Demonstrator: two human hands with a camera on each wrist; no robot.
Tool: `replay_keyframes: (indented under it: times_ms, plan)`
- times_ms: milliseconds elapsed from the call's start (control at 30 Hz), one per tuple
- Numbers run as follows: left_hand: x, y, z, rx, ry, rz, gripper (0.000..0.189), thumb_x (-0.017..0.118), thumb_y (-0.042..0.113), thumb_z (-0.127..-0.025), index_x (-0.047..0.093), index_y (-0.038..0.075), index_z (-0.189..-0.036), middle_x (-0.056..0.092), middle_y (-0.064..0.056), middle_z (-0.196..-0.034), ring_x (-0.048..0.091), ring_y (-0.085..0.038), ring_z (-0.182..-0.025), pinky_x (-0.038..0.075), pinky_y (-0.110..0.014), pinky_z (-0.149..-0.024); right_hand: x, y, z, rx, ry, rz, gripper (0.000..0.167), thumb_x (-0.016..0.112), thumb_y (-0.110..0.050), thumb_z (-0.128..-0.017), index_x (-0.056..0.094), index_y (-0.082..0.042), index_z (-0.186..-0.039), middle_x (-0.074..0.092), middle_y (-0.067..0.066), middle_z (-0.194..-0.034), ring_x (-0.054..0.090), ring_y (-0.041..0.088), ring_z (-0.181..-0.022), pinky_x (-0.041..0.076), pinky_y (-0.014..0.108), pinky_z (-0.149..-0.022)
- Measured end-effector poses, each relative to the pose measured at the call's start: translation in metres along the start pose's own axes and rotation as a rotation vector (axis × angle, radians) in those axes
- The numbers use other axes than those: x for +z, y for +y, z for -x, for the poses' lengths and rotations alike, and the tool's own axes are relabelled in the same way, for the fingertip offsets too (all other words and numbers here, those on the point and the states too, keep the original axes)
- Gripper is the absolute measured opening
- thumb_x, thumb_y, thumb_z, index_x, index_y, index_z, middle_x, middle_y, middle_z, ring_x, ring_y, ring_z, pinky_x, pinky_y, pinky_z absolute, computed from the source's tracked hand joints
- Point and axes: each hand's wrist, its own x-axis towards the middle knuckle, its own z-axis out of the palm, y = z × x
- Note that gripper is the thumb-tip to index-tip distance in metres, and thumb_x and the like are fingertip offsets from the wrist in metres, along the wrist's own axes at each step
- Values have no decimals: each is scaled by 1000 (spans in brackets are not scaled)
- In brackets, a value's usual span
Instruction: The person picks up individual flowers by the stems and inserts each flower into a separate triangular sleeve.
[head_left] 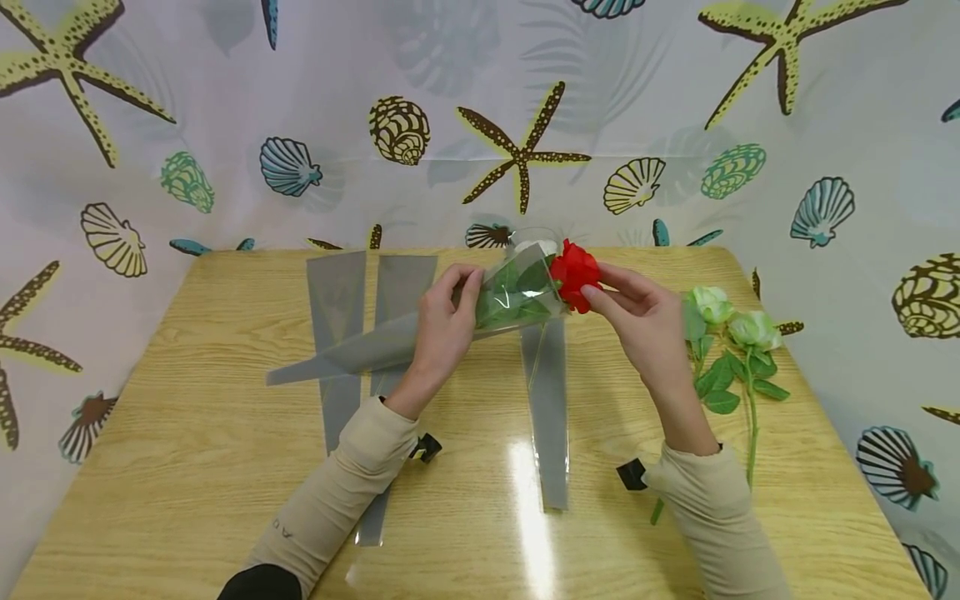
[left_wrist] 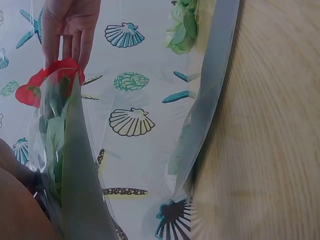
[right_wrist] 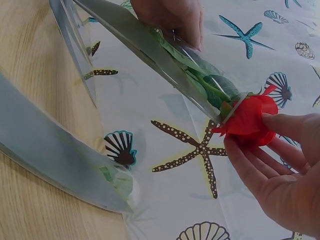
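A red artificial rose (head_left: 576, 277) pokes out of the wide end of a flower sleeve (head_left: 360, 350), clear on one face and grey on the other. Its green leaves (right_wrist: 200, 80) show through the clear film; the lower stem is hidden. My left hand (head_left: 447, 321) grips the sleeve around its middle, holding it tilted above the table. With thumb and fingers, my right hand (head_left: 645, 333) holds the rose's bloom from the right, just outside the sleeve's mouth. In the right wrist view the thumb and fingertips touch the red petals.
Two grey sleeves (head_left: 337, 292) lie side by side under the held one on the wooden table (head_left: 187, 467). Another sleeve (head_left: 551, 417), a whitish flower at its far end, lies mid-table. Pale green roses (head_left: 753, 331) lie at the right, near my right forearm. A shell-print cloth (head_left: 450, 67) hangs behind.
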Motion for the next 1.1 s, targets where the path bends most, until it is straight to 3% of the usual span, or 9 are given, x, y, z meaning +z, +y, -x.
replay_keyframes:
  times_ms: [200,400,533,767,1100]
  plan:
    - [1,-1,0,13,-4,-5,26,55,24,-111,72,4,-114,74,-12,-109,67,-24,-94,50,-29,-80,3,3,0,16,-11,-12,42,77,-15,-98,69,0,-137,75,-14,-119,76,1,-101,58,16,-92]
    - [1,0,2,9,-13,-12,27,54,24,-112,72,5,-116,73,-13,-108,65,-24,-90,49,-29,-78,9,6,1,2,-7,48,41,76,-19,-99,70,-2,-135,74,-15,-118,75,2,-102,58,16,-90]
    - [1,-1,2,0,-9,-8,27,53,24,-112,71,4,-117,73,-13,-109,65,-23,-90,49,-28,-78,13,7,2,-29,9,114,39,75,-21,-100,72,-6,-135,75,-7,-122,73,4,-102,58,16,-88]
    - [2,-2,1,-14,10,-16,28,54,25,-112,71,4,-117,73,-14,-110,67,-25,-94,50,-29,-80,19,7,3,-144,23,249,34,70,-20,-103,73,-4,-133,65,9,-138,57,8,-121,51,15,-94]
    - [3,-1,2,-30,12,-28,27,55,23,-111,72,3,-116,74,-14,-110,66,-24,-90,49,-27,-77,22,9,5,-134,-16,203,33,68,-17,-104,72,-2,-133,66,14,-135,62,7,-114,52,15,-94]
